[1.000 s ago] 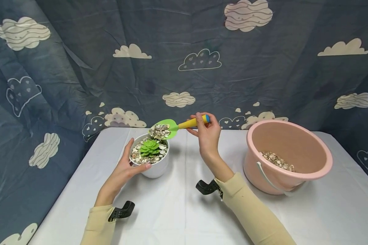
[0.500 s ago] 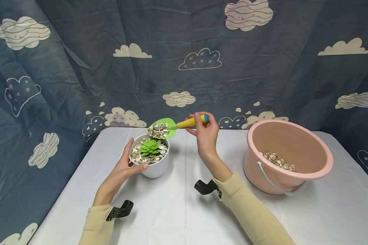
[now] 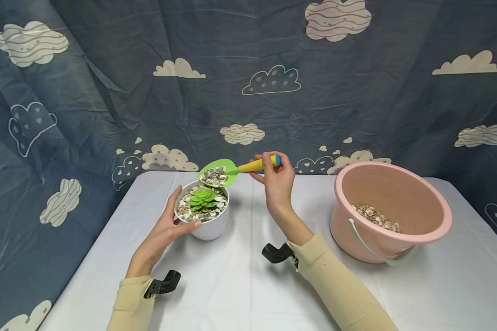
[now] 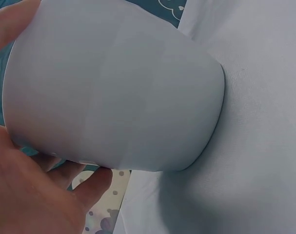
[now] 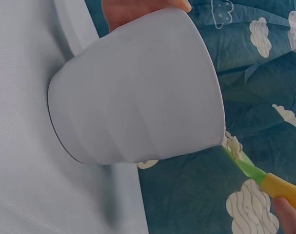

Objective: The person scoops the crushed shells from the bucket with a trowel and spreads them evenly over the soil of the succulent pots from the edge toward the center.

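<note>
My left hand [image 3: 163, 232] grips a white flowerpot [image 3: 210, 231] by its side, thumb at the near rim and fingers around the left. Inside the pot sits a green succulent [image 3: 202, 200] among pale pebble-like bits. With my right hand [image 3: 280, 186] I hold a toy trowel by its yellow handle [image 3: 257, 166]. Its green blade [image 3: 231, 171] is over the pot's far rim, loaded with small shell-like bits [image 3: 213, 177]. The right wrist view shows the blade [image 5: 247, 165] at the rim beside the pot [image 5: 138, 92]. In the left wrist view, fingers [image 4: 95, 187] curve along the pot.
A pink bucket [image 3: 341, 230] with a white handle [image 3: 362, 246] stands on the right of the white-covered table [image 3: 232, 285]. More shell-like bits [image 3: 376, 217] lie in it. A dark cloud-print cloth [image 3: 215, 105] hangs behind the table.
The trowel and my right hand have shifted slightly left over the pot. Some bits on the blade appear to have moved or thinned. My left hand and the pot stay nearly still.
</note>
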`<state>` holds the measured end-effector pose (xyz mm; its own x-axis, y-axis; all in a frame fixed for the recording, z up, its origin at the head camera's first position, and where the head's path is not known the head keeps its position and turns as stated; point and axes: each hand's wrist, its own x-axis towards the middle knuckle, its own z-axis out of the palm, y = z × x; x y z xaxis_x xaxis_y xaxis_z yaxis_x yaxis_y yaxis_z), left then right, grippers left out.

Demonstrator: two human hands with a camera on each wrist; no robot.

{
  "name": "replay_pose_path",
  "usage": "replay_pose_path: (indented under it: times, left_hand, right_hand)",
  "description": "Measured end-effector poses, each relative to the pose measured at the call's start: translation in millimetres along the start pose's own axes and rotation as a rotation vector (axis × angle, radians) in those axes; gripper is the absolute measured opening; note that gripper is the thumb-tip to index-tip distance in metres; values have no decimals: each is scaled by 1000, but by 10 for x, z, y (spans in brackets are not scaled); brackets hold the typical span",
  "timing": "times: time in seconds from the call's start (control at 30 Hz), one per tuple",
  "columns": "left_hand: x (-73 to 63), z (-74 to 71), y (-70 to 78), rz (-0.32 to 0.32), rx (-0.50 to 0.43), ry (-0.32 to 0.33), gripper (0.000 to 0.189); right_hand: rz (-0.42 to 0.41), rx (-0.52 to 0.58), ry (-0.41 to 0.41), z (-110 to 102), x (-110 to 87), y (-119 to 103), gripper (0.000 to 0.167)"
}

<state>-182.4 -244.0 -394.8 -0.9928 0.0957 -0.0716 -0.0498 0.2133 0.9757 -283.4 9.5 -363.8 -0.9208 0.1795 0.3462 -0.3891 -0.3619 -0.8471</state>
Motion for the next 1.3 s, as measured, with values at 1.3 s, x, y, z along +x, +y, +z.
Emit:
replay_pose_path:
  times: [1.3]
  left_hand:
    - [-17, -37, -4, 4, 54, 10, 104]
  right_hand:
    - [-24, 14, 38, 26, -83, -1, 28]
